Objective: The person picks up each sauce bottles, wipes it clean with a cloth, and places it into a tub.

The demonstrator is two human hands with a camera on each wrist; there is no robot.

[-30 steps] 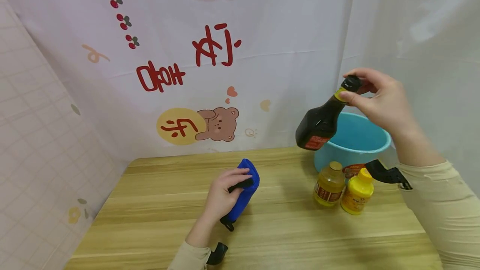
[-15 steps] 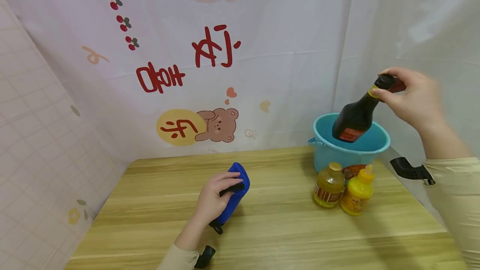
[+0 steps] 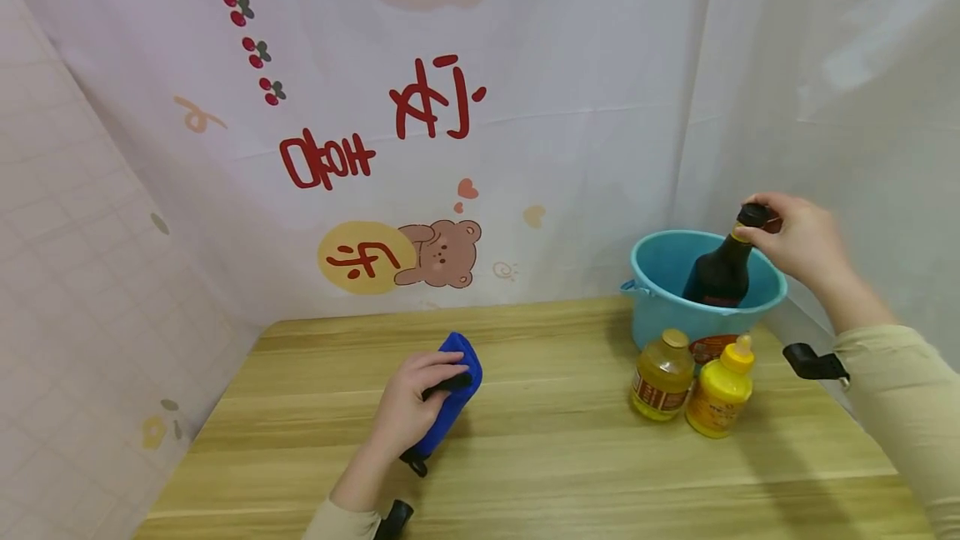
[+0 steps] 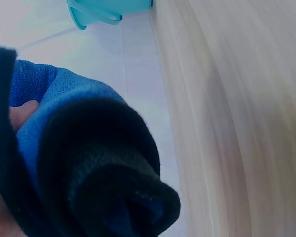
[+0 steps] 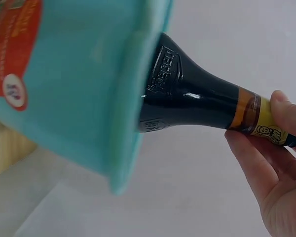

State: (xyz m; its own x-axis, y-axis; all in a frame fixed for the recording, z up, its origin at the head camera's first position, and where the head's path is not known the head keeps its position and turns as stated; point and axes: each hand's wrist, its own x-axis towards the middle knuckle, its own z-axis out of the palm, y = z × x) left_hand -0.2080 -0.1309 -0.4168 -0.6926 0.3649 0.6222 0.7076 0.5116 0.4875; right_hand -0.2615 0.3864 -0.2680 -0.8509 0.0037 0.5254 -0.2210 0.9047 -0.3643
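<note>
Sauce bottle [image 3: 718,277] has dropped from above the light-blue bucket [image 3: 656,315] to part-way inside since the last frame, and the left hand [image 3: 408,402] has shifted slightly left with its rolled blue towel [image 3: 467,357]. Right hand [image 3: 806,244] pinches the bottle neck from above, long axis tilted, neck up toward the tabletop's [image 3: 562,448] right edge, base down past the rim, bucket at back right corner. Left hand grips the towel near mid-tabletop, well apart; right is nearer the bucket.

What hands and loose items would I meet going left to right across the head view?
Left hand, blue cloth, gold-capped jar, yellow bottle, right hand. Bucket and dark bottle omitted: they overlap others.
</note>
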